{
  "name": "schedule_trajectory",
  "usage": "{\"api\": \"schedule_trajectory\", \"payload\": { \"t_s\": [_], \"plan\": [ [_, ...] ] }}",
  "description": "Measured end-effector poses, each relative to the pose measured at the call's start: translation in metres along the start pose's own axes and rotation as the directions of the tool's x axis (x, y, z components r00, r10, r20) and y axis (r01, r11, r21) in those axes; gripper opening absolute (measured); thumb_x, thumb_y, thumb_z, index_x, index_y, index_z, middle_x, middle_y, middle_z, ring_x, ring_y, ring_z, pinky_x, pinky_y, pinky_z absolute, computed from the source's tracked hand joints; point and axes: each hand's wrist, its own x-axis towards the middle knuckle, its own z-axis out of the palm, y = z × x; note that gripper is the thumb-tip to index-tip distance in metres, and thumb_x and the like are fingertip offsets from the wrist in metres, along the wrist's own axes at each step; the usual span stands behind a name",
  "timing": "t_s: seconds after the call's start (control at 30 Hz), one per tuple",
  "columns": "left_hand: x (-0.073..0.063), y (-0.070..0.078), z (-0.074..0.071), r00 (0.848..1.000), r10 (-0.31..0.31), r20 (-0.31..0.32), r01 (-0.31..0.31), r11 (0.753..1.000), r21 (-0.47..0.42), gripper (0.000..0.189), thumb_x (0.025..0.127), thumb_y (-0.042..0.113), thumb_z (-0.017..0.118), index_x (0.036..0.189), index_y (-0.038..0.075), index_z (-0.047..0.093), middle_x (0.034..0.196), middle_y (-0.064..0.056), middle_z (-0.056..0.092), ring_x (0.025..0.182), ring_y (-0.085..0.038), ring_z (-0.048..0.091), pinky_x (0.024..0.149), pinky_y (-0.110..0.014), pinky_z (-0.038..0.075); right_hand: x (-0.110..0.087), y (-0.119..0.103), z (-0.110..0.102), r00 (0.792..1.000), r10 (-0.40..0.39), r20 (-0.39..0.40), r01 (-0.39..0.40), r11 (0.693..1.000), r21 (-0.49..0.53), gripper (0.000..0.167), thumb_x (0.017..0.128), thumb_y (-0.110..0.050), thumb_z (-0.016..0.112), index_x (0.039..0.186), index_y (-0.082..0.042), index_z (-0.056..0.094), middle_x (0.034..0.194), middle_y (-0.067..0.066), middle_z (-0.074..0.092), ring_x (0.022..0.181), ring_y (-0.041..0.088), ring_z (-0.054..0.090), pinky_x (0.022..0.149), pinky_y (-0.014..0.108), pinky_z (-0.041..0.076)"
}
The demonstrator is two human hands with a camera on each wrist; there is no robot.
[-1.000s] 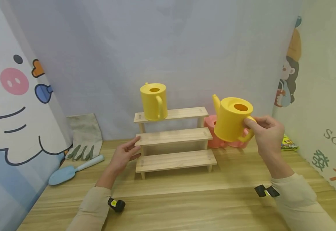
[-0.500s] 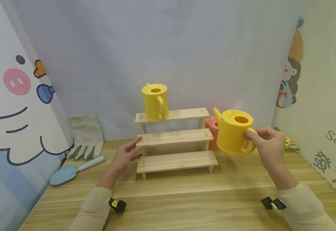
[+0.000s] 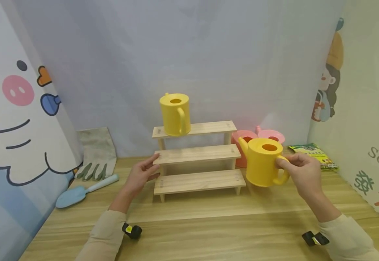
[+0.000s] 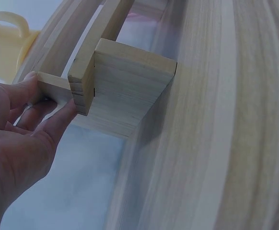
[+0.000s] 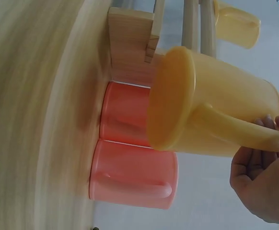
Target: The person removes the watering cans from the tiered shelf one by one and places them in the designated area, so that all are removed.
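My right hand (image 3: 305,175) grips the handle of a yellow watering can (image 3: 262,165), its spout pointing left. In the right wrist view the held can (image 5: 216,103) hangs clear of the table, its base in sight. On the left, my left hand (image 3: 140,177) pinches the end of the middle board of a three-step wooden stand (image 3: 197,154); the left wrist view shows thumb and fingers around that board (image 4: 55,86). Another yellow watering can (image 3: 173,117) stands on the top step, towards its left end. Behind the held can are two pink watering cans (image 5: 130,172), partly hidden in the head view.
A grey glove (image 3: 96,148) leans on the back wall at the left. Before it lies a trowel (image 3: 75,195) with a light blue blade. A green and yellow packet (image 3: 318,156) lies at the back right. Printed cloth walls enclose the wooden table (image 3: 209,232).
My right hand has lowered the yellow watering can beside the stand, uncovering more of the pink cans and packet behind. The left hand keeps its hold on the stand.
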Motion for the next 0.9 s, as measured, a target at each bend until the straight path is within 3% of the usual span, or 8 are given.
{"api": "schedule_trajectory", "payload": {
  "t_s": [0.27,0.9],
  "plan": [
    [-0.001,0.001,0.001,1.0,-0.003,-0.004,0.003,1.0,0.004,0.054,0.104,0.013,0.057,0.154,0.004,0.037,0.162,-0.016,0.025,0.14,-0.037,0.036,0.103,-0.044,0.049,-0.004,0.005,0.002,0.999,-0.016,0.042,0.017,1.0,-0.022,0.022,0.087,-0.007,0.079,0.086,0.011,0.065,0.074,-0.014,0.072,0.074,0.001,0.07,0.07,0.011,0.055],
    [-0.002,0.001,0.0,1.0,0.006,-0.002,-0.006,1.0,0.013,0.055,0.104,0.014,0.057,0.154,0.005,0.037,0.162,-0.015,0.025,0.143,-0.036,0.033,0.104,-0.044,0.049,-0.014,0.015,0.002,0.988,0.127,0.093,-0.109,0.979,-0.173,0.028,0.086,-0.019,0.082,0.09,0.007,0.071,0.074,-0.008,0.073,0.074,0.002,0.063,0.064,0.014,0.052]
  ]
}}
